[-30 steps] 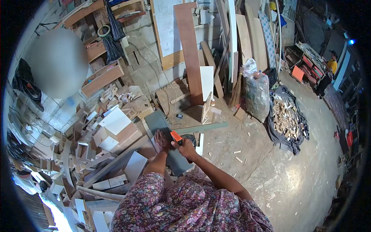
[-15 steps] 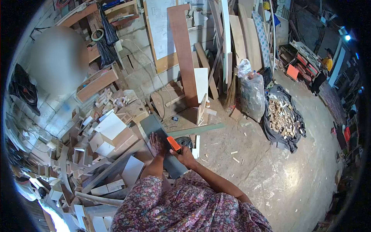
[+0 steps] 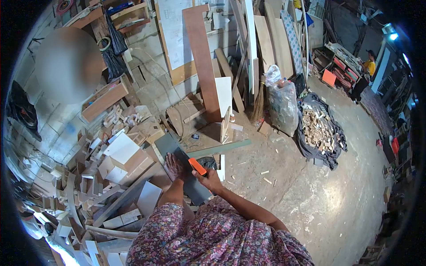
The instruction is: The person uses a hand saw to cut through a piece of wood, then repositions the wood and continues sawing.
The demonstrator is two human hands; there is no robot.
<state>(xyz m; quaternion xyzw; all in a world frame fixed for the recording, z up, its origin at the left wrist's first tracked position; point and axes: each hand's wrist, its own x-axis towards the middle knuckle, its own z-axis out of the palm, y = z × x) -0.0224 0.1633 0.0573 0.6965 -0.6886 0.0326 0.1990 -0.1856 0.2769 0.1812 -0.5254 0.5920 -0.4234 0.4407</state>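
Observation:
My left hand (image 3: 174, 167) lies flat with its fingers apart on a dark grey board (image 3: 194, 187) in front of me. Just right of it, my right hand (image 3: 210, 180) is closed round a tool with an orange handle (image 3: 197, 166). The tool is held over the board's right edge; the rest of it is hard to make out. A long green-grey strip (image 3: 219, 148) reaches away to the right beyond the tool. Near its left end is a black bundle (image 3: 207, 163).
Wood offcuts and boxes (image 3: 126, 150) are heaped on the left. Tall boards (image 3: 205, 66) lean on the wall. A clear plastic sack (image 3: 283, 106) and a dark cloth with wood scraps (image 3: 320, 128) stand to the right. A person in yellow (image 3: 369, 66) is far off.
The whole view has shifted, so the surroundings appear slightly further left. My left hand stays flat on the board and my right hand still holds the orange-handled tool.

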